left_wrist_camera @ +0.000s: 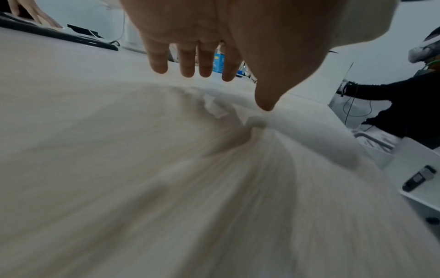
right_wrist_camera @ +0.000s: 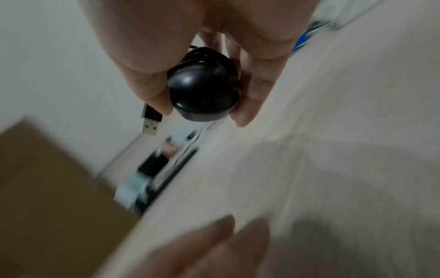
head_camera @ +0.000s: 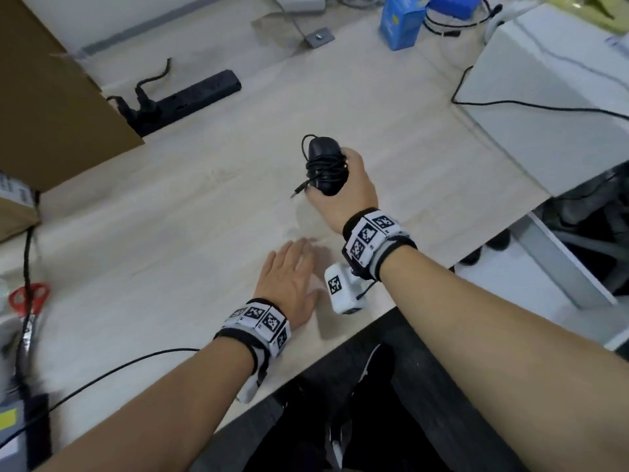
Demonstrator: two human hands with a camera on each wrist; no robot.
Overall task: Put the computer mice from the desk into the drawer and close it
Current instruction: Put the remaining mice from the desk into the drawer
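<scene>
A black wired mouse (head_camera: 325,165) with its cable wound round the body is lifted above the pale wooden desk (head_camera: 177,212). My right hand (head_camera: 343,185) grips it, thumb on one side and fingers on the other; the right wrist view shows the same mouse (right_wrist_camera: 203,94) with its USB plug (right_wrist_camera: 151,122) dangling. My left hand (head_camera: 289,277) hovers flat just over the desk near the front edge, fingers straight and holding nothing; in the left wrist view the left hand's fingers (left_wrist_camera: 188,62) are spread. An open white drawer (left_wrist_camera: 419,169) shows at the right, with a dark device inside.
A black power strip (head_camera: 190,97) lies at the back left beside a brown cardboard box (head_camera: 51,97). A blue carton (head_camera: 400,23) and a white box (head_camera: 551,97) with a black cable stand at the back right. Red-handled scissors (head_camera: 29,298) lie at the left edge.
</scene>
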